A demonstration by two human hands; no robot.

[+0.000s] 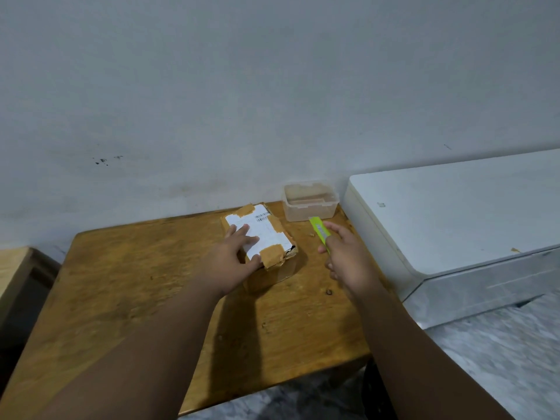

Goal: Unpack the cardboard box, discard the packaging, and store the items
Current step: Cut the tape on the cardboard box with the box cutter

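A small cardboard box [274, 237], sealed with brown tape and bearing a white shipping label, sits at the far side of the wooden table [127, 283]. My left hand [233, 256] rests flat on the box's top near its left edge, fingers spread over the label. To the right of the box, my right hand [345, 256] is closed around a lime-green utility knife [318, 230], whose tip points away toward the wall. The knife is held above the table, apart from the box.
An empty clear plastic container [309, 201] stands against the wall behind the knife. A white cabinet or appliance [454, 213] adjoins the table's right side. A wooden piece of furniture [15, 268] is at the left. Marbled floor [500, 359] lies below.
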